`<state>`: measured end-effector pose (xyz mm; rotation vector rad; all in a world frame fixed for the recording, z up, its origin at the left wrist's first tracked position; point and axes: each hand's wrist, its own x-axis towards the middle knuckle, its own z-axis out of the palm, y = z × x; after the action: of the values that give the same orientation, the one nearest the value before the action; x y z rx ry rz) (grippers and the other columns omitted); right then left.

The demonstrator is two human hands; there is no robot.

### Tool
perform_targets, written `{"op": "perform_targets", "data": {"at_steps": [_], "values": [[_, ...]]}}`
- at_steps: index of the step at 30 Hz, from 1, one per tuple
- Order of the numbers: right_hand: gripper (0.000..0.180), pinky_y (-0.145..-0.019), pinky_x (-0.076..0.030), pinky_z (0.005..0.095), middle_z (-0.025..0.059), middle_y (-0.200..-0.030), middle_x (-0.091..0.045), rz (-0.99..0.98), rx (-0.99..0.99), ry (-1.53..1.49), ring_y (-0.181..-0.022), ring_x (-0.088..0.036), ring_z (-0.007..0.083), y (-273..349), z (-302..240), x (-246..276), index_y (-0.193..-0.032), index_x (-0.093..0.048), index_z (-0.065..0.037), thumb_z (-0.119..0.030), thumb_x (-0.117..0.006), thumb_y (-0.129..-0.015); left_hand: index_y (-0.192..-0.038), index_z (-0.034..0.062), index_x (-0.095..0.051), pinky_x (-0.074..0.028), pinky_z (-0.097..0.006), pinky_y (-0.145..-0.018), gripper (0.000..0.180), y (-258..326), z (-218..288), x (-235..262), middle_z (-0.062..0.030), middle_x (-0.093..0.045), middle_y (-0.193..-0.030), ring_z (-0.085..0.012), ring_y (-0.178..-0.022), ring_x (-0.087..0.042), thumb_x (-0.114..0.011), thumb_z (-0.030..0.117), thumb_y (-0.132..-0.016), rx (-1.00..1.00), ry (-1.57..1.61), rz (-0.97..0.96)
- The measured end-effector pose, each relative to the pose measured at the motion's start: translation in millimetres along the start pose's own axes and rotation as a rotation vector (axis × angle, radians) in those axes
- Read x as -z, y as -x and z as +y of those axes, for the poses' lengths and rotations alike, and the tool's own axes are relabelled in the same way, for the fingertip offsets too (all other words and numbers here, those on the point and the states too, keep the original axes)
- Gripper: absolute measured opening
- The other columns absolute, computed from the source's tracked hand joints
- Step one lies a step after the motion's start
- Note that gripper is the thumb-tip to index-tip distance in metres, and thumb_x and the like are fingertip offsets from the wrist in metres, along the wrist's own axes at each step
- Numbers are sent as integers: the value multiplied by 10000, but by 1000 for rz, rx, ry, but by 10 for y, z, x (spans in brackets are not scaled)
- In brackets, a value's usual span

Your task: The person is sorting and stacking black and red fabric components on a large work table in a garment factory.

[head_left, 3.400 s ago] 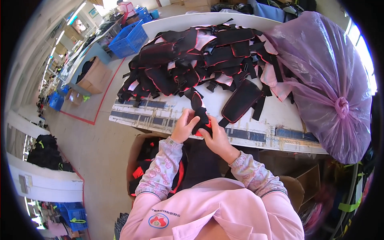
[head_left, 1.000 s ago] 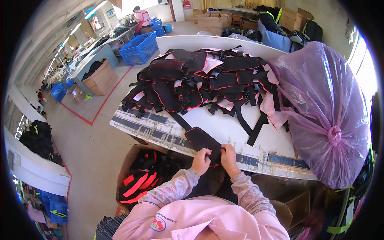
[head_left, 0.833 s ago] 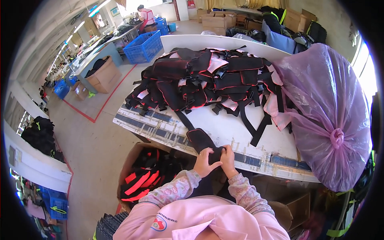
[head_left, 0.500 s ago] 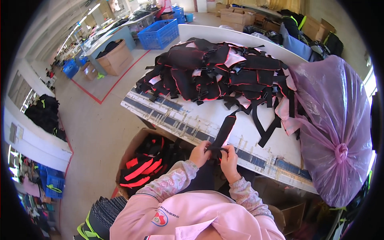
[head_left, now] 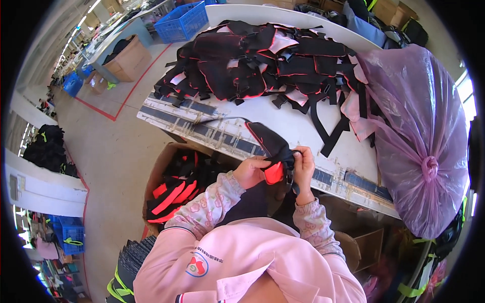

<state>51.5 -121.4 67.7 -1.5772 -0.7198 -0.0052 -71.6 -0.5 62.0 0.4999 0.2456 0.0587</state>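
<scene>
Both of my hands hold a black padded strap (head_left: pixel 273 140) with red edging above the near edge of the white table (head_left: pixel 290 126). My left hand (head_left: pixel 250 172) pinches its near end, where a bright red-orange patch shows. My right hand (head_left: pixel 304 169) is closed on the black webbing at the strap's right side, and a dark buckle seems to hang just below. A thin webbing tail (head_left: pixel 222 119) runs from the far end leftward over the table. Beyond it lies a large pile of similar black padded straps (head_left: pixel 232 70) with red edges and pale pink undersides.
An open cardboard box (head_left: pixel 156 171) of black and red pieces stands below the table's left edge. A knotted purple plastic bag (head_left: pixel 419 111) bulges at the right end. A blue crate (head_left: pixel 182 22) stands beyond the table. Dark stacked pieces (head_left: pixel 135 252) sit at my left side.
The padded strap has swung leftward and bent, and its red-orange patch now shows. My hands have moved a little apart, the right one higher. The view has shifted.
</scene>
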Motion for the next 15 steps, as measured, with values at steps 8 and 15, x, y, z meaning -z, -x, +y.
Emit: {"op": "perform_targets", "data": {"at_steps": [8,15], "values": [[115,-620,-441,220,-22,-772,-548,-185,-618,-1074,-651,-499,54,-17,-404,-63,-915,-532,-65,-169,-509,-959,-891,42,-600,-469,-249,-644,67,-3,279,-157,-52,-640,-866,-117,-757,-613,-596,65,-828,-889,-1506,-1],[98,-671,-383,210,-17,-745,-475,-174,-177,-466,-714,-425,59,-165,-357,80,-865,-522,-41,-93,-493,-943,-986,47,-596,-507,-255,-727,116,-115,95,-177,-31,-636,-890,-116,-813,-616,-551,113,-902,-419,-402,381]]}}
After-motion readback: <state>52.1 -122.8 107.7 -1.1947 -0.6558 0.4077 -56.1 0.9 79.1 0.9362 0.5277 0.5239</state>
